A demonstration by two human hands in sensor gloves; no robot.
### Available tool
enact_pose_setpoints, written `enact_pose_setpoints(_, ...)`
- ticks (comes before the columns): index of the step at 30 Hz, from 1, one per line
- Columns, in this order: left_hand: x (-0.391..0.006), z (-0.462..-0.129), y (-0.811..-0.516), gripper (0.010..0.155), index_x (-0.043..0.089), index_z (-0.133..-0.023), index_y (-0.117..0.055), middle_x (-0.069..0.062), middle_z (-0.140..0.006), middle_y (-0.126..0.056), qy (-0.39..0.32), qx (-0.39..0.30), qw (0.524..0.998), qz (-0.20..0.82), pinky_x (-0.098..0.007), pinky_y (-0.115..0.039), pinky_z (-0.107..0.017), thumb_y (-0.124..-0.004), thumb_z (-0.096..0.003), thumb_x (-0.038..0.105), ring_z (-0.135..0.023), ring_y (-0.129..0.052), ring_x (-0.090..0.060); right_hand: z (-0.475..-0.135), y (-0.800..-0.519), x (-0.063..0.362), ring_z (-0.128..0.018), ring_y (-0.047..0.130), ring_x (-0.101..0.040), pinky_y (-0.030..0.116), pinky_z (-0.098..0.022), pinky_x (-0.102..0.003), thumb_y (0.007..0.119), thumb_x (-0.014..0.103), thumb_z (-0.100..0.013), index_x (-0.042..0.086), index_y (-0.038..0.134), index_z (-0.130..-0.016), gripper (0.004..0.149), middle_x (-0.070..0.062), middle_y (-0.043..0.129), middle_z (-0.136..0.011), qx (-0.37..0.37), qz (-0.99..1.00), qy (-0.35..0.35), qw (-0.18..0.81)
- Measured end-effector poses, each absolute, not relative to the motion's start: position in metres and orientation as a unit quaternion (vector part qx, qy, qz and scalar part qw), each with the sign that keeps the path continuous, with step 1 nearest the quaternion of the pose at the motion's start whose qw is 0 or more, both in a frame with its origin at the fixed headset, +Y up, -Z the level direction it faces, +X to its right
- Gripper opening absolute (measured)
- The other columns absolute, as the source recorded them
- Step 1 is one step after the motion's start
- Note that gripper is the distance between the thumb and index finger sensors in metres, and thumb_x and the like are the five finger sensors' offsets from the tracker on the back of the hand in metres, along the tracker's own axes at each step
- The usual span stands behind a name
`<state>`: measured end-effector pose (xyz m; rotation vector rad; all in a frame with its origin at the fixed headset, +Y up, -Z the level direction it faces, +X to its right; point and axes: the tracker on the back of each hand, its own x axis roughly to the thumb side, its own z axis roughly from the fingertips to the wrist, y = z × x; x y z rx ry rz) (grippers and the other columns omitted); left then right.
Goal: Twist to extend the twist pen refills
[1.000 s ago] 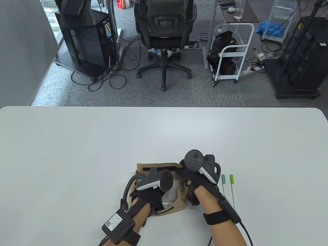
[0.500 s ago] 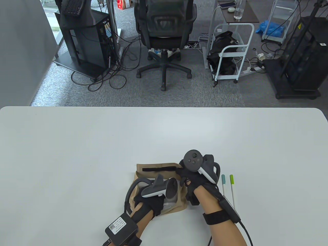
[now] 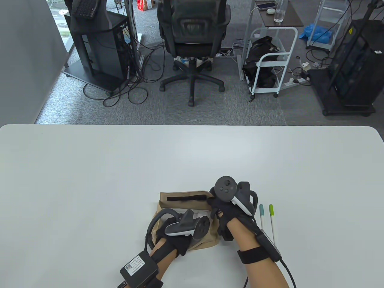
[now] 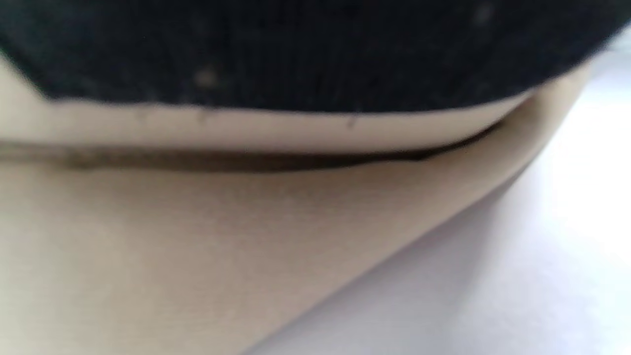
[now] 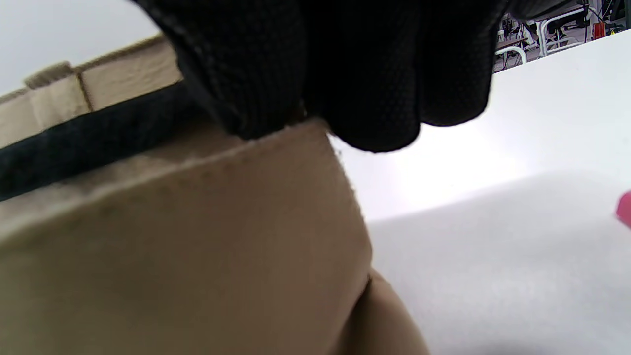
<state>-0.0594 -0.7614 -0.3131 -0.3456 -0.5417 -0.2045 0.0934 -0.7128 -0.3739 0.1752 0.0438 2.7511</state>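
From the table view I note two pens, teal-capped and green-capped, just right of the tan pouch. Right hand fingers pinch its flap, per the right wrist view. Left hand sits inside; grip indeterminate.

2 pens, teal-capped & green-capped, lying parallel, just apart on table.

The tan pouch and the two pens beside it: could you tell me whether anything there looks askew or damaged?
Nothing stands out. The tan pouch lies open with its flap back; the right hand holds the flap edge. Two pens lie parallel on the table.
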Motion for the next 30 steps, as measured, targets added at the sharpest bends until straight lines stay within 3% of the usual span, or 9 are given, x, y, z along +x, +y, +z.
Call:
enact_pose_setpoints(7, -0.092, -0.320, -0.749, 0.052, 0.012, -0.082, -0.086, -0.017, -0.078, -0.093, -0.233, -0.148, 0.961, 0.008, -0.047, -0.094, -0.038, -0.094, -0.0387, 0.040, -0.057, -0.108, -0.033, -0.374, -0.714, 0.093, -0.070, 0.088, -0.046, 0.054, -0.061, -0.074, 0.092, 0.030, -0.042, 0.007, 0.091, -0.081, 0.045, -0.019, 0.101, -0.066, 0.061, 0.977, 0.020, 0.201)
enact_pose_setpoints(11, -0.112, -0.321, -0.737, 0.051, 0.013, -0.082, -0.086, -0.016, -0.079, -0.092, -0.227, -0.100, 0.959, 0.136, -0.048, -0.093, -0.039, -0.093, -0.0394, 0.040, -0.059, -0.107, -0.033, -0.375, -0.714, 0.093, -0.070, 0.088, -0.046, 0.054, -0.061, -0.074, 0.092, 0.030, -0.042, 0.007, 0.091, -0.081, 0.045, -0.019, 0.101, -0.066, 0.062, 0.976, 0.023, 0.206)
enact_pose_setpoints(16, -0.133, -0.315, -0.712, 0.051, 0.012, -0.083, -0.085, -0.017, -0.081, -0.091, -0.224, -0.033, 0.924, 0.308, -0.052, -0.091, -0.042, -0.092, -0.0405, 0.040, -0.061, -0.106, -0.035, -0.375, -0.706, 0.095, -0.072, 0.085, -0.048, 0.052, -0.061, -0.075, 0.093, 0.031, -0.043, 0.004, 0.089, -0.084, 0.050, -0.022, 0.099, -0.070, 0.067, 0.972, 0.031, 0.225)
enact_pose_setpoints(23, -0.151, -0.303, -0.685, 0.051, 0.012, -0.084, -0.085, -0.017, -0.081, -0.091, -0.257, 0.032, 0.828, 0.497, -0.053, -0.089, -0.044, -0.092, -0.0412, 0.040, -0.061, -0.106, -0.035, -0.362, -0.654, 0.101, -0.076, 0.081, -0.051, 0.051, -0.061, -0.076, 0.090, 0.031, -0.045, -0.001, 0.084, -0.089, 0.055, -0.026, 0.094, -0.079, 0.092, 0.950, -0.024, 0.298)
enact_pose_setpoints(26, -0.153, -0.300, -0.683, 0.051, 0.011, -0.084, -0.085, -0.017, -0.081, -0.091, -0.268, 0.029, 0.796, 0.542, -0.053, -0.089, -0.045, -0.092, -0.0415, 0.040, -0.061, -0.106, -0.035, -0.351, -0.629, 0.103, -0.077, 0.082, -0.050, 0.052, -0.062, -0.075, 0.088, 0.029, -0.046, -0.001, 0.085, -0.089, 0.052, -0.026, 0.095, -0.081, 0.125, 0.926, -0.056, 0.353)
enact_pose_setpoints(30, -0.152, -0.300, -0.683, 0.051, 0.011, -0.084, -0.085, -0.017, -0.081, -0.091, -0.278, 0.021, 0.787, 0.550, -0.053, -0.089, -0.045, -0.092, -0.0415, 0.040, -0.062, -0.106, -0.035, -0.335, -0.601, 0.106, -0.081, 0.079, -0.050, 0.055, -0.062, -0.075, 0.085, 0.026, -0.048, -0.001, 0.084, -0.091, 0.051, -0.026, 0.093, -0.085, 0.197, 0.863, -0.064, 0.460)
